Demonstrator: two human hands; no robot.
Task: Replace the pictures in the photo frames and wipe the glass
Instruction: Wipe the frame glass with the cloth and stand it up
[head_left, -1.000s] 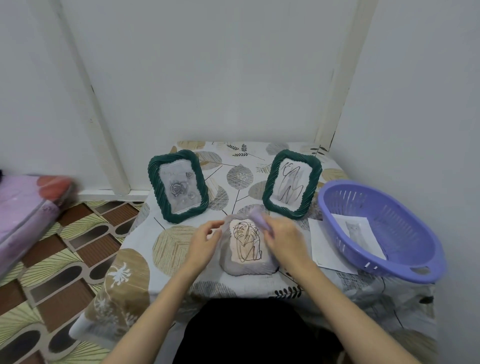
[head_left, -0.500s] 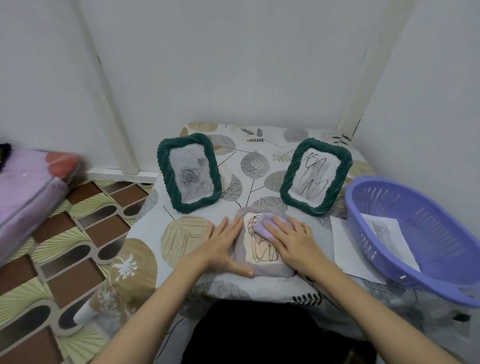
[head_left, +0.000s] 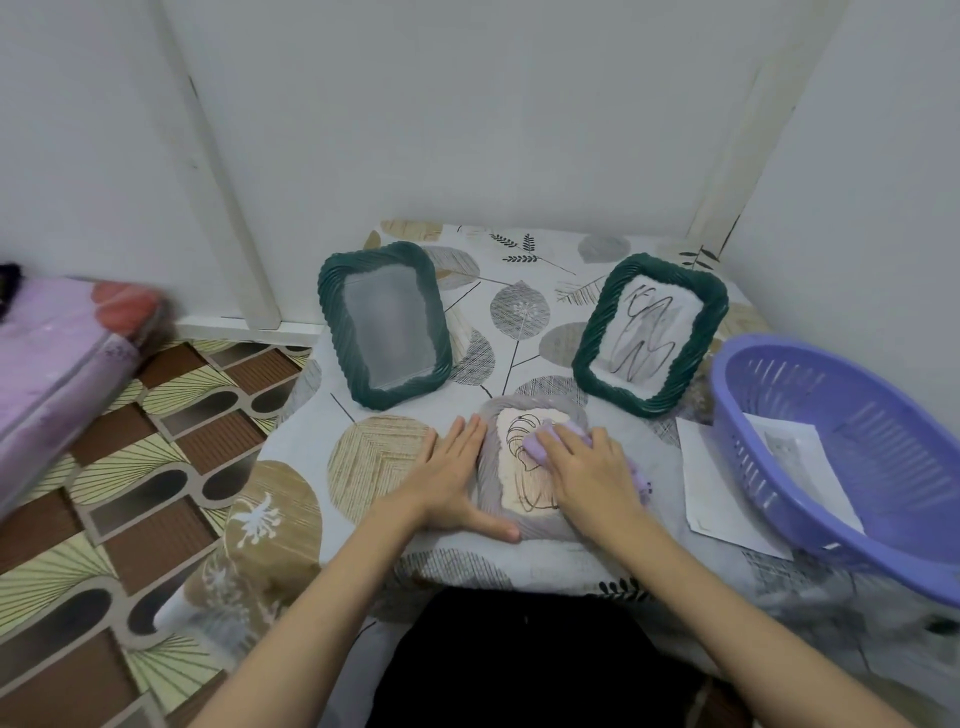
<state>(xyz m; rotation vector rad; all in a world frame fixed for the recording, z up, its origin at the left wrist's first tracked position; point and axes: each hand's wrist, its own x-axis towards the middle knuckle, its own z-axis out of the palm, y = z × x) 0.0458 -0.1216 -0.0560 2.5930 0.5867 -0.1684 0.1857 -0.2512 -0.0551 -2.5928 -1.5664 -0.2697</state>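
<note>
White walls close in on a small table (head_left: 519, 249) draped in a leaf-print cloth, with patterned brown and cream flooring (head_left: 130, 467) to one side. Lying flat at the near edge of the table is a grey photo frame (head_left: 491, 493) holding a line drawing. The person's left hand (head_left: 449, 478) rests beside and on the frame's left border, fingers straight and flat, thumb stretched along its lower edge. The right hand (head_left: 589, 470) presses a lilac cloth (head_left: 540, 447) onto the glass, fingers spread fairly flat over it; I cannot tell whether they curl round the cloth. Behind, two dark green frames stand tilted back: the left green frame (head_left: 383, 325) looks hazy and its picture cannot be made out, the right green frame (head_left: 649, 335) shows a scribbled line drawing. A purple plastic basket (head_left: 883, 519) sits at the right with a paper print (head_left: 800, 462) inside, and a white sheet (head_left: 717, 488) lies on the table partly beneath it.
</note>
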